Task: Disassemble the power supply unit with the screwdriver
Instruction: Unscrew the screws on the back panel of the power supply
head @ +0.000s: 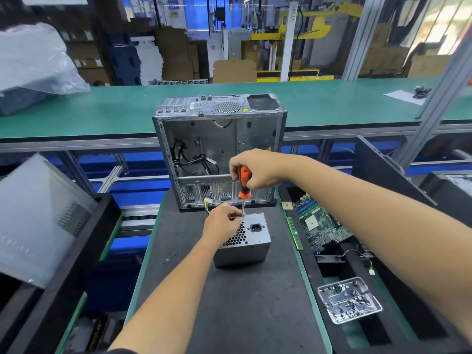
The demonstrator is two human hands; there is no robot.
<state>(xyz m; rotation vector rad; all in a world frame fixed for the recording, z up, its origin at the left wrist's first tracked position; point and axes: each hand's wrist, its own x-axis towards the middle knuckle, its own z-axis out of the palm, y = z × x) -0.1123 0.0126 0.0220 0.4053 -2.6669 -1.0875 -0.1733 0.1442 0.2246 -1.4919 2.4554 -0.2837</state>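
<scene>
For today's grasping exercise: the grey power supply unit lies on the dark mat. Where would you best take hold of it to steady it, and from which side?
Probably across the top of the power supply unit, coming from above and the left. Its flat sides are bare, and that leaves the screwdriver corner and socket face free. The left hand rests there already.

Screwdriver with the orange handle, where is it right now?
In the head view, the screwdriver stands upright mid-frame in the right hand, tip down on the power supply unit, beside the left hand.
</scene>
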